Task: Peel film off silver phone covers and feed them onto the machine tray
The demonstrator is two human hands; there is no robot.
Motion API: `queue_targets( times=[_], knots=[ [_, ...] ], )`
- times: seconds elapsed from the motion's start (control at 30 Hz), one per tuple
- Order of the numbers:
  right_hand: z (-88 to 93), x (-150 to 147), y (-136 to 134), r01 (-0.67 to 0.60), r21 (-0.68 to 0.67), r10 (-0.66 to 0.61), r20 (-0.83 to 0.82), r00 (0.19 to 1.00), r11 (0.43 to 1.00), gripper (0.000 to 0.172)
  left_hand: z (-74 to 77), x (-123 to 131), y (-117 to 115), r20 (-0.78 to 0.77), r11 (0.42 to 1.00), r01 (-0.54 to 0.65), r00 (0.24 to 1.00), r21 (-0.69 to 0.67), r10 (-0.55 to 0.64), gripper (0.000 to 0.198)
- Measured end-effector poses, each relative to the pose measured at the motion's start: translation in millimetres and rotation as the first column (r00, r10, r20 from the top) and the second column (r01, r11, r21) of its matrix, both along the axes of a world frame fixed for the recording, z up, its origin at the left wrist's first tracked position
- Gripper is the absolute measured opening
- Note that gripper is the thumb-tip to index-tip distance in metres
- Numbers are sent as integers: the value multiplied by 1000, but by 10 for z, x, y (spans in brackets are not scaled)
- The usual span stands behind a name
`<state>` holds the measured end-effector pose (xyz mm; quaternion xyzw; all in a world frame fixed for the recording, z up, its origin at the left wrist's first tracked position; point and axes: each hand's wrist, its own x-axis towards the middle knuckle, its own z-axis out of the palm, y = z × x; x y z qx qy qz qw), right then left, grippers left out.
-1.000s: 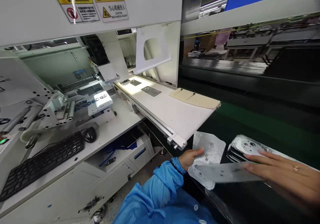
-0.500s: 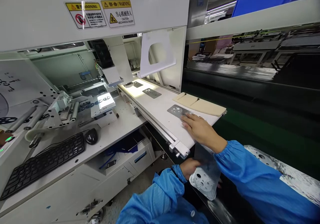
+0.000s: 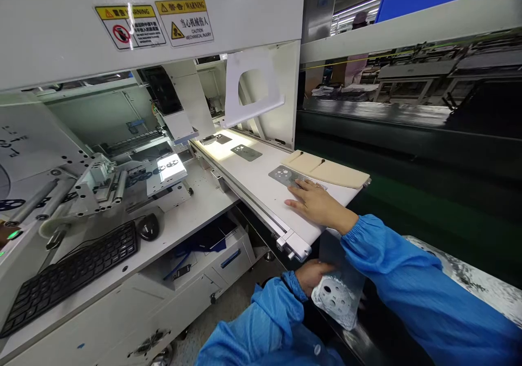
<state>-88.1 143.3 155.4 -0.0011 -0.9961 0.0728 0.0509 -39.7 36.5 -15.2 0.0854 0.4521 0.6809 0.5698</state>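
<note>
I rest right hand [image 3: 316, 200], fingers spread, on grey plate [image 3: 282, 174] beside cream guide [image 3: 328, 169], likely for alignment; left hand [image 3: 312, 276] grips perforated plates [image 3: 334, 302] near belt [image 3: 261, 184], presumably for reach.

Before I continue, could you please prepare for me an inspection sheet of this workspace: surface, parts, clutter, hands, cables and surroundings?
Surface: white belt, brightly lit inside the machine; cream pad along its right edge.
Parts: grey plate with round holes, partly covered by the right hand; two more plates further along; silvery item at right, partly hidden by the right sleeve.
Clutter: keyboard and mouse on the machine's ledge.
Hands: right, fingers spread on the grey plate; left hand grips silvery plates below the belt's near end.
Cables: thin dark cord behind the keyboard.
Surroundings: two warning labels on the machine; benches in the background.
</note>
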Motion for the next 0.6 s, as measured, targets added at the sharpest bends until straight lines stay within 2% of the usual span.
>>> queue_targets(
  times=[0.2,0.4,0.5,0.6],
  knots=[
    [72,-1,-37,38,-6,-38,27,999,999,67,30,4,-4,5,999,-2,1000,-44,3,38],
    [69,-25,-67,25,-4,-25,-36,999,1000,64,43,16,5,8,999,2,1000,-44,-2,37],
    [120,213,-71,-11,-14,7,-234,972,1000,58,69,16,-18,11,999,26,1000,-34,-26,42],
    [134,706,17,-74,-77,28,-481,876,994,42,102,9,-79,24,995,97,995,6,-97,55]
  ],
)
